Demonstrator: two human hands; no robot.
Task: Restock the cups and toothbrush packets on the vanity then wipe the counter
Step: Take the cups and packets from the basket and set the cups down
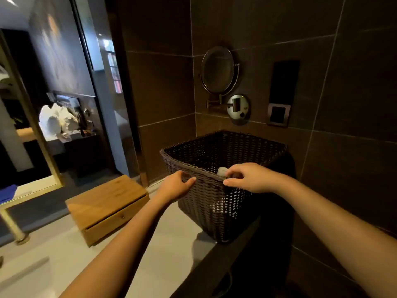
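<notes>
A dark brown wicker basket [214, 203] stands at the right end of the pale vanity counter [150, 244], in the corner of the tiled walls. My left hand [175, 186] grips its near rim at the left, thumb on the outside. My right hand [249, 177] grips the same rim further right, fingers curled over the edge. Something small and white [222, 171] lies inside the basket just beyond my right fingers. No cups or toothbrush packets are visible.
A wooden drawer box [107, 207] sits on the counter left of the basket. A round swivel mirror [219, 69] and a wall socket [279, 115] hang above the basket. A large gold-framed mirror [28, 117] stands at the left.
</notes>
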